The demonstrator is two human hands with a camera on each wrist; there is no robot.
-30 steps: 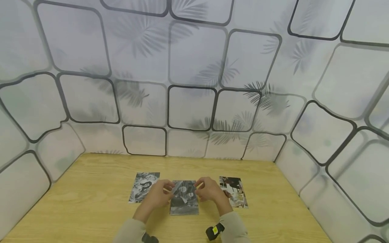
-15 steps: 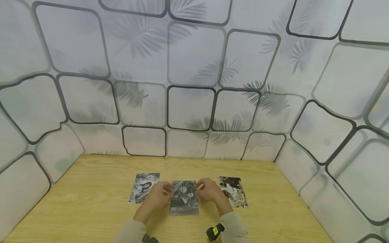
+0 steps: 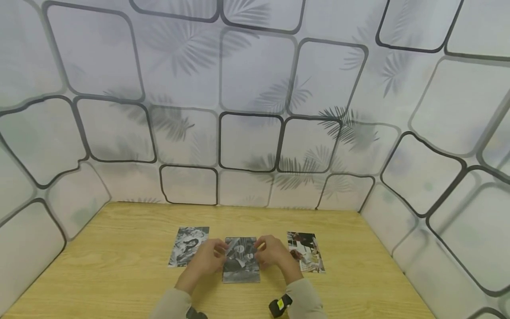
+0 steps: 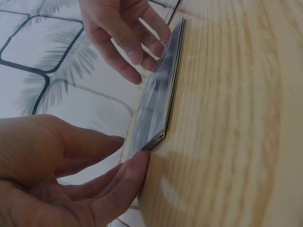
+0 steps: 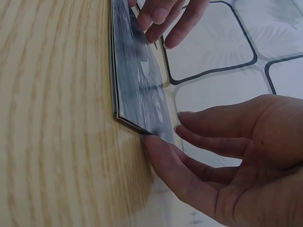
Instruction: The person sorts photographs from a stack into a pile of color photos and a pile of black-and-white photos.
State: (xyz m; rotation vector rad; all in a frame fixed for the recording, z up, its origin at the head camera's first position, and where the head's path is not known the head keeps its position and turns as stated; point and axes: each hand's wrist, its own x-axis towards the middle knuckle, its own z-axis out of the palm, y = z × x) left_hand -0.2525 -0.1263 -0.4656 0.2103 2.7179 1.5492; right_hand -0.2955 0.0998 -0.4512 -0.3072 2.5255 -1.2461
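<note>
Lying flat, the thin grey photo stack is touched by both straight-fingered hands.

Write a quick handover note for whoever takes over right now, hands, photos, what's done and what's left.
Left hand: fingers straight, thumb tip touching the far left corner of the middle stack.
Right hand: fingers straight, thumb at the stack's far right corner.
The stack lies flat on the table, several photos, edges nearly flush in the wrist views.
Left photo and right photo lie separately, untouched.
Done: stack roughly squared.
Left, probably: finish aligning it, then deal with the two side photos.
</note>
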